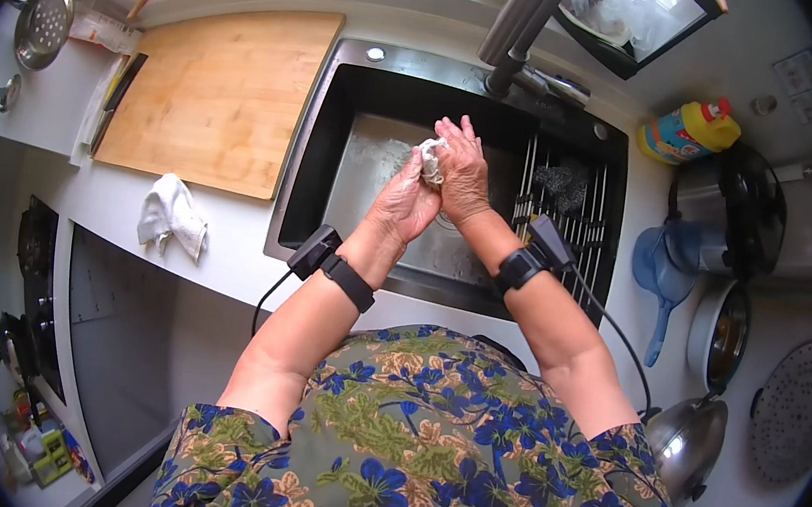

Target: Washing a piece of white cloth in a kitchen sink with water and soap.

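Observation:
My left hand (406, 197) and my right hand (462, 170) come together over the basin of a dark sink (370, 174). A crumpled white cloth (431, 160) is pressed between them, partly hidden by the fingers. The fingers of my right hand stretch upward, while my left palm is turned up below the cloth. Beyond the hands rises a tall metal faucet (508, 47). A roll-up rack (526, 185) with a metal scouring pad (562, 186) on it spans the right side of the sink.
Left of the sink lies a wooden cutting board (221, 97), with a white rag (174, 216) near the counter edge. To the right stand a yellow detergent bottle (690, 132), a black and silver cooker (727, 207), a blue plastic ladle (664, 264) and several pots and lids.

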The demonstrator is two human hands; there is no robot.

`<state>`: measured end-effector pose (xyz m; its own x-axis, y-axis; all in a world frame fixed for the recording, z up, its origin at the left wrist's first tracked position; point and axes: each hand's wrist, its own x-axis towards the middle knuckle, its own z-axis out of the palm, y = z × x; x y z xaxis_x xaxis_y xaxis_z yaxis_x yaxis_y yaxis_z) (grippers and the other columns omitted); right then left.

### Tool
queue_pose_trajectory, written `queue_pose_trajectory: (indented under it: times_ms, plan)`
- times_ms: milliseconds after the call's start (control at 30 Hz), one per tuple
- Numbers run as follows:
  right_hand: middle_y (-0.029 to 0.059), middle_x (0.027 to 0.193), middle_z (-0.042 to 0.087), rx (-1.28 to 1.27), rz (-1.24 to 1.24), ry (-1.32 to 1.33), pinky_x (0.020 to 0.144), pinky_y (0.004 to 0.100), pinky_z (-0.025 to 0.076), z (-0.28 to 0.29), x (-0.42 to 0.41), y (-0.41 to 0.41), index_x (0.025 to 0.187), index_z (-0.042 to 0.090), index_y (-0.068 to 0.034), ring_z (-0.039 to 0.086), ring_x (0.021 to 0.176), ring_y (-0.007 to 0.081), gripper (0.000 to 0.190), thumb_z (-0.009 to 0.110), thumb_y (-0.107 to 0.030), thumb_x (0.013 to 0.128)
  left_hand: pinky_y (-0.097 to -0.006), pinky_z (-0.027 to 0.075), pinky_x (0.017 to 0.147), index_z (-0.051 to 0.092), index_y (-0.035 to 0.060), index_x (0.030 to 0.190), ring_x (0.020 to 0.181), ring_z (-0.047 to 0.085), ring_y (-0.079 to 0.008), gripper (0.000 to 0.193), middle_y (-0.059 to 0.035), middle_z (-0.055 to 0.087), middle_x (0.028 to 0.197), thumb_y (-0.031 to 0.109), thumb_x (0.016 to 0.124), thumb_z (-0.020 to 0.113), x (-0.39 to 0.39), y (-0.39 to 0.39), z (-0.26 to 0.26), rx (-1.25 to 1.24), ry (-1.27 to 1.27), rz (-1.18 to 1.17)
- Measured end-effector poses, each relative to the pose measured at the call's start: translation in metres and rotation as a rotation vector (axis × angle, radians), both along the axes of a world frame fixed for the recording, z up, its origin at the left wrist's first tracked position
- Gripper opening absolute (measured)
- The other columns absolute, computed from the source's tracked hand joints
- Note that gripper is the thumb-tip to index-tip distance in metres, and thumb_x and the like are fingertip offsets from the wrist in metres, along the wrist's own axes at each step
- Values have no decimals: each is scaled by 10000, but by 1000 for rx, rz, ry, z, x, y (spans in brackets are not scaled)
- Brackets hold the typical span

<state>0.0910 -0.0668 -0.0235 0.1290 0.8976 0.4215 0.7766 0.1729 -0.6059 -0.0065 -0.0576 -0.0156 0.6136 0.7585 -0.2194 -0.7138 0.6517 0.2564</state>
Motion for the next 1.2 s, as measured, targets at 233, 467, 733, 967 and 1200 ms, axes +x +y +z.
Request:
queue_pose_trajectory:
  times_ms: [233,467,733,967,1200]
  plan:
    - [115,993,589,-94,56,733,826,293,415,3,3,-9,958,587,-20,549,939,257,263,391,-151,843,-352,386,907,484,41,1062,997,499,-205,268,-70,540,1033,123,811,532,-26,14,-17,268,249,-113]
    - [71,824,591,-136,-57,1198,668,281,491,19,44,-19,829,589,-6,572,771,154,294,387,-215,870,-423,363,928,440,49,1142,1063,457,-288,357,-157,466,1156,61,794,517,-68,30,-9,29,169,12]
    - [112,834,581,-239,-99,1699,749,423,463,14,67,-29,831,544,-20,564,834,234,257,402,-231,866,-420,419,864,440,71,1169,981,514,-256,334,-131,520,1076,112,838,466,-85,44,-11,36,181,43]
    - [103,813,579,-259,20,1778,711,362,457,-2,74,-29,837,548,-10,557,789,224,249,425,-225,857,-392,436,845,457,13,1127,952,526,-253,326,-130,536,1038,20,804,414,-98,42,-19,58,162,33]
    - [73,733,566,-243,69,1791,615,296,485,-3,69,-27,793,554,-10,564,683,168,233,467,-222,833,-382,447,822,507,26,1023,920,537,-251,238,-120,552,1000,114,843,379,-92,35,-11,-31,228,103]
